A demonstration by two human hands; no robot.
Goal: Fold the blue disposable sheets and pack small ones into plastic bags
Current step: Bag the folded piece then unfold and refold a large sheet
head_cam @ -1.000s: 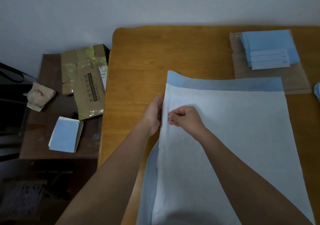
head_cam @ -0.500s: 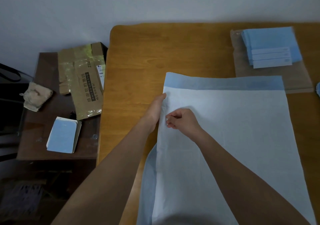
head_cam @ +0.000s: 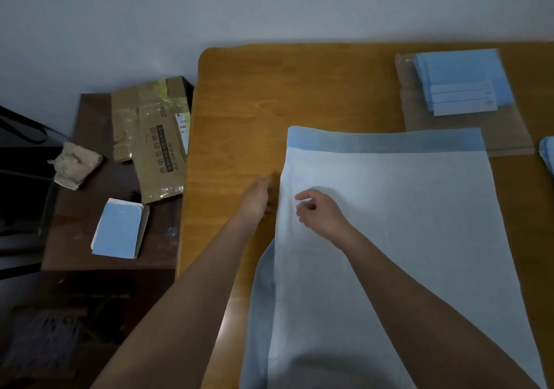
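Dim, flat indoor light, bluish-grey cast; source not visible. Wall (head_cam: 269, 1) evenly grey, darker toward corners. Small glare patch on table (head_cam: 227, 322) edge beside left forearm. Soft shadow under right hand (head_cam: 322, 213) on sheet (head_cam: 404, 223); round shadow at sheet's bottom edge. Left hand (head_cam: 254, 199) motion-blurred, fingertips smeared. Side table (head_cam: 90, 256) area murky, bottom-left nearly black. Wide-angle bowing of table edges. Overall soft, slightly noisy.
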